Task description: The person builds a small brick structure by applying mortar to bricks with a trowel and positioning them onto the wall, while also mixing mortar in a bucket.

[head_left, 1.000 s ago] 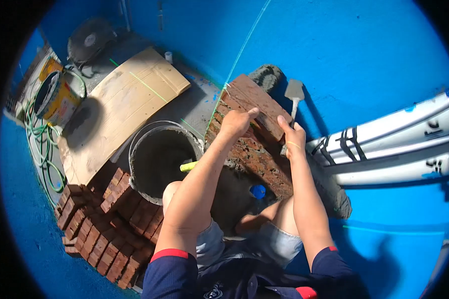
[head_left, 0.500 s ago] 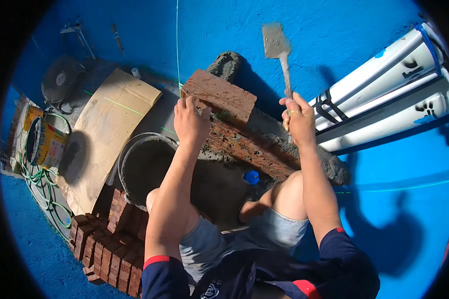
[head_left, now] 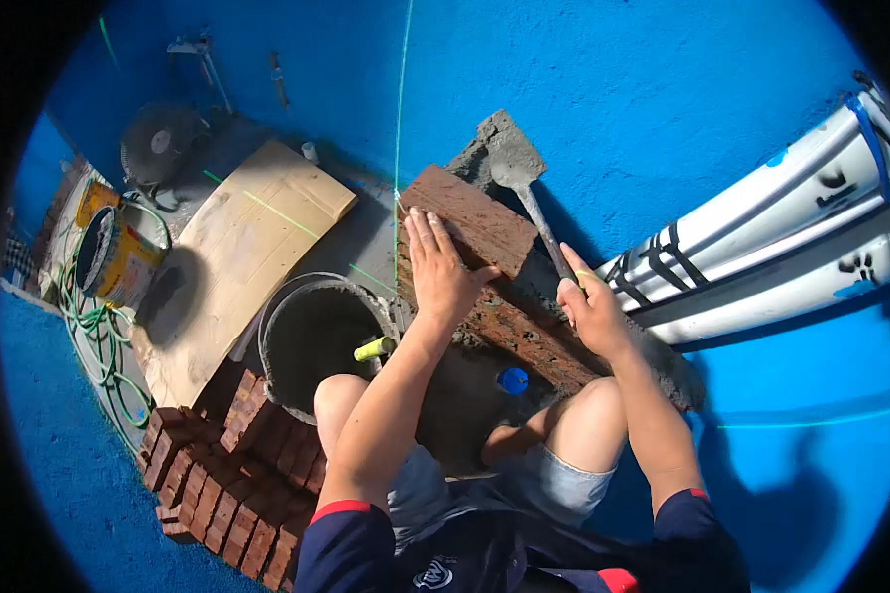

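A reddish-brown brick (head_left: 480, 215) lies on top of a lower brick course (head_left: 536, 344) along the blue wall. My left hand (head_left: 443, 265) rests on its near side, fingers stretched out flat and thumb apart. My right hand (head_left: 593, 314) is closed around the handle of a mortar-caked trowel (head_left: 516, 166). The trowel's square blade is just beyond the brick, over grey mortar (head_left: 471, 164) between it and the wall; whether it touches the mortar I cannot tell. A thin green vertical line (head_left: 402, 109) meets the brick's left end.
By my left knee stands a black bucket (head_left: 264, 341), a yellow-green handle (head_left: 374, 349) at its edge. Stacked bricks (head_left: 222, 499), a cardboard sheet (head_left: 252, 237), a green hose (head_left: 99, 346), a yellow bucket (head_left: 133, 265) and a fan (head_left: 158, 143) lie left. White wrapped bundles (head_left: 761, 217) lean at right.
My right hand has lowered the trowel from in front of the wall to the brick's far side. My left hand has moved from the brick's left end onto its near side. The view has shifted.
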Demonstrator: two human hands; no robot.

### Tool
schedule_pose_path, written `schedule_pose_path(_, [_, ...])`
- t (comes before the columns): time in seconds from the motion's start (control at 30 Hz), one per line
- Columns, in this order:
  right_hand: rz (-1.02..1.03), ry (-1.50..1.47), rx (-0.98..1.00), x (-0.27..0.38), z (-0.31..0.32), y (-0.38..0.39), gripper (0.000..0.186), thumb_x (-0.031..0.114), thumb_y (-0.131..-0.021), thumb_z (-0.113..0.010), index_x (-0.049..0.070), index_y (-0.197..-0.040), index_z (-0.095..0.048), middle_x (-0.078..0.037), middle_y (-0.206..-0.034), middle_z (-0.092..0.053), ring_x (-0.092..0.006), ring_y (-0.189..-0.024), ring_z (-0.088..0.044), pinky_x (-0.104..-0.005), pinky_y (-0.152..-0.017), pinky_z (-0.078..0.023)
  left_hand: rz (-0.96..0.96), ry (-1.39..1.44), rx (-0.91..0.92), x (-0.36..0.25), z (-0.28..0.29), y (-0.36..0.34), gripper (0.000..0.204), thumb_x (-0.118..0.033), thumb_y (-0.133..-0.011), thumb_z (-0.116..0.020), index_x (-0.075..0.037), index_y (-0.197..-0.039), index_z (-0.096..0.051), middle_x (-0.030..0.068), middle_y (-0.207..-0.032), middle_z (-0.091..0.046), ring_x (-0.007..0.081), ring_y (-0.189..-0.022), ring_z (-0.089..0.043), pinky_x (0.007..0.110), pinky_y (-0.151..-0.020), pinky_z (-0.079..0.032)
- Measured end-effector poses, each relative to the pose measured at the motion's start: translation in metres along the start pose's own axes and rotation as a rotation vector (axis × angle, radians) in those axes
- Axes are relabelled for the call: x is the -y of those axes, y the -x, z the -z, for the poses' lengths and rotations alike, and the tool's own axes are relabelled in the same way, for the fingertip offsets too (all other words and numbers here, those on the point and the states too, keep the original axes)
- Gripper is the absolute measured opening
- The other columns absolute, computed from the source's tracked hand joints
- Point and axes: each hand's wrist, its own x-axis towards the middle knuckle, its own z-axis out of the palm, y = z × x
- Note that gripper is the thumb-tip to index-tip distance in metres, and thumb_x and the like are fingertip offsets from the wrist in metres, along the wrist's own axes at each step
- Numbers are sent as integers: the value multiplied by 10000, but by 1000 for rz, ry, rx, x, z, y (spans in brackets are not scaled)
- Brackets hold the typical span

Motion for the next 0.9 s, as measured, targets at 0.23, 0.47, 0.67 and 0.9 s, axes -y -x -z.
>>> schedule_pose_path(0.23, [400, 302, -132, -8, -27, -26, 428, 142, -953, -488, 135, -1379, -453, -167, -1201, -612, -330, -960, -653, -380, -838, -505, 15, 61, 6, -1, -1, 0, 1200, -389, -626, -845, 163, -1407, -119, 352, -1493, -74, 464, -1411, -85, 470, -1157, -155])
schedule_pose_path(0.47, [475, 312, -205, 0, -33, -35, 348, 74, -911, -530, 46, -1257, -561, -165, -1215, -607, -326, -1124, -585, -344, -916, -486, 35, 95, 19, 4, -7, 0, 1200, -388, -628, -841, 174, -1401, -116, 361, -1489, -62, 466, -1412, -76, 458, -1160, -153])
schedule_pose_path(0.67, [334, 356, -36, -4, -30, -36, 334, 81, -919, -524, 25, -1245, -568, -163, -1213, -615, -290, -1130, -595, -339, -933, -468, 37, 88, 34, 3, -5, 1, 1189, -389, -624, -843, 191, -1383, -134, 381, -1470, -75, 476, -1406, -88, 464, -1158, -163])
schedule_pose_path(0.9, [431, 414, -46, -7, -21, -28, 330, 59, -912, -533, -1, -1234, -573, -169, -1167, -641, -259, -1085, -624, -318, -904, -470, 21, 96, 52, 6, -3, -1, 1183, -445, -670, -806, 200, -1385, -119, 389, -1473, -45, 492, -1402, -69, 476, -1161, -135])
